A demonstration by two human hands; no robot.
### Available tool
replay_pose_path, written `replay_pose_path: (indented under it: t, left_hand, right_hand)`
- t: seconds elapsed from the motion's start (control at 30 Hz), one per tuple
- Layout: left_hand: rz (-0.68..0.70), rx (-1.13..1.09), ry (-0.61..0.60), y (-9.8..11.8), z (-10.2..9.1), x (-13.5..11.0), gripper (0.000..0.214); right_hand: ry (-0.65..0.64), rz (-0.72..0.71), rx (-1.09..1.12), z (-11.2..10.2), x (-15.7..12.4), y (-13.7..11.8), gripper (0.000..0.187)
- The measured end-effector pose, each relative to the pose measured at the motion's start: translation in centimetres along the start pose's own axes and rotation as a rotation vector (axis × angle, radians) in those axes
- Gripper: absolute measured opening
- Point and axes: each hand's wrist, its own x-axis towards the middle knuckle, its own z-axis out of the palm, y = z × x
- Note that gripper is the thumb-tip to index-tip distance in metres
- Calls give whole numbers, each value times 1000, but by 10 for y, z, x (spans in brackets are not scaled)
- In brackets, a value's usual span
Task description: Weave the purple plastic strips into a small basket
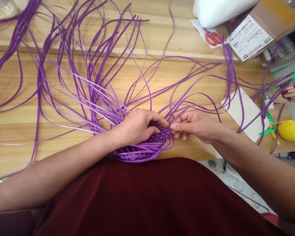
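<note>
A piece of purple weaving (140, 155) lies at the table's near edge, against my dark red clothing. Many long loose purple strands (94, 83) fan out from it to the back, left and right. My left hand (141, 126) rests over the weaving, thumb and forefinger closing on its right part. Just to the right, my right hand (191, 126) pinches a purple strand between thumb and fingertips, close to the woven edge. My left palm hides part of the weave, and the exact strand ends under it cannot be seen.
At the back right stand a cardboard box (280, 23) with a label and a white bag (221, 11). Red-handled scissors (213, 38) lie on paper there. A white card (245, 113) and a yellow object (291, 130) sit at the right. A raised ledge (186, 55) crosses the table.
</note>
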Motion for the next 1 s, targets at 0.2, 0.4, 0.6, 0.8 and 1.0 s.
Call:
replay_pose_path:
  t: [0.2,0.4,0.6,0.8,1.0]
  left_hand:
    - [-32,15,-19,1,-1,1,37]
    - [-28,105,56,0,4,1,36]
    - [46,233,79,-4,5,1,42]
    - [136,333,19,-7,1,1,42]
    - [142,372,-17,-10,-11,-3,55]
  right_hand:
    - [45,-43,-144,14,2,7,24]
    - [385,-449,-986,31,-14,3,26]
    - [379,-706,-1343,41,-24,4,14]
    - [88,-720,-1434,55,-2,-7,30]
    - [46,-740,-1247,51,-1,-20,22]
